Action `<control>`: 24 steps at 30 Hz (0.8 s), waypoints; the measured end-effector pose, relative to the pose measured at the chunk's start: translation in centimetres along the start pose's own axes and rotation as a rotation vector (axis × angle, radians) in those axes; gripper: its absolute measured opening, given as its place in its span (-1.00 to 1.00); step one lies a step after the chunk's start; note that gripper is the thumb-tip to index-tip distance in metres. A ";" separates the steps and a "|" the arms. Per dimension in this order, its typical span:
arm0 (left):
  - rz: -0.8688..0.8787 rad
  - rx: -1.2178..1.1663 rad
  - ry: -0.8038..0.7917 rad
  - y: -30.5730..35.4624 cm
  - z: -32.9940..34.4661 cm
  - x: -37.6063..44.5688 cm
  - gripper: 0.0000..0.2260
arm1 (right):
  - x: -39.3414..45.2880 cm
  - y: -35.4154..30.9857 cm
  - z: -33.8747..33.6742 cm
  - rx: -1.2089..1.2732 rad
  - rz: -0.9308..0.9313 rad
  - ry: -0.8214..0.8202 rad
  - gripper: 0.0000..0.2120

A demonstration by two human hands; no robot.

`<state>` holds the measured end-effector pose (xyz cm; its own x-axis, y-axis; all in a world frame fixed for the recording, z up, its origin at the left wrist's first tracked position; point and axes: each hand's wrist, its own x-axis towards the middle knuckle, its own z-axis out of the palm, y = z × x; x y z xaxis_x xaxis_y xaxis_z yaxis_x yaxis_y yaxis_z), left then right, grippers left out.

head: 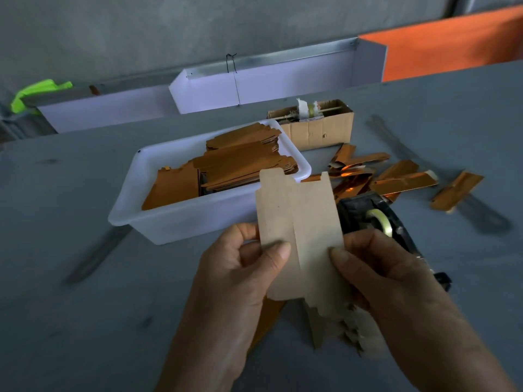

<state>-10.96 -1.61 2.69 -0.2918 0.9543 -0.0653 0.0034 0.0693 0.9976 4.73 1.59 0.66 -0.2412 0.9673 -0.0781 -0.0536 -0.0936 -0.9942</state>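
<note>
Head view: left hand [235,278] and right hand [390,278] pinch the cardboard blank [300,216].

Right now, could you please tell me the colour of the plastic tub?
The tub is white, seen in the head view.

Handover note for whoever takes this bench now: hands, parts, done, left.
Left hand and right hand both pinch one flat card blank, plain side up, above the table.
More blanks lie in the white tub.
Tape dispenser sits just behind the blank.
Done, apparently: several folded gold pieces lie right of the tub.
Left: likely fold and tape this blank, then the tub's stack.
</note>
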 end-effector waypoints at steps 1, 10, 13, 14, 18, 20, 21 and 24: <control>0.005 -0.002 -0.009 0.1 0.0 0.0 -0.80 | 0.0 -0.1 0.0 0.044 0.017 -0.039 -0.75; -0.031 -0.111 -0.170 0.6 -1.4 0.0 -0.71 | 0.3 0.1 0.7 0.031 0.001 0.127 -0.82; -0.017 -0.132 -0.181 0.8 -1.4 0.0 -0.73 | 0.4 0.3 0.8 0.000 -0.031 0.163 -0.92; -0.005 -0.136 -0.191 0.9 -1.3 -0.1 -0.74 | 0.4 0.5 0.8 -0.024 -0.048 0.180 -0.92; 0.018 -0.089 -0.197 1.0 -0.9 -0.1 -0.64 | 0.2 0.8 0.7 -0.133 -0.121 0.245 -0.93; 0.011 -0.061 -0.173 1.0 -0.7 0.0 -0.62 | 0.1 0.8 0.7 -0.148 -0.140 0.260 -0.93; 0.009 -0.048 -0.162 1.0 -0.6 0.0 -0.62 | 0.1 0.8 0.7 -0.144 -0.147 0.261 -0.93; 0.020 -0.025 -0.152 1.0 -0.3 0.0 -0.61 | -0.1 0.8 0.7 -0.132 -0.166 0.262 -0.89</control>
<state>-11.24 -1.67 3.73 -0.1438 0.9885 -0.0466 -0.0163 0.0447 0.9989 4.08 1.26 -0.09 0.0190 0.9961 0.0867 0.0585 0.0854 -0.9946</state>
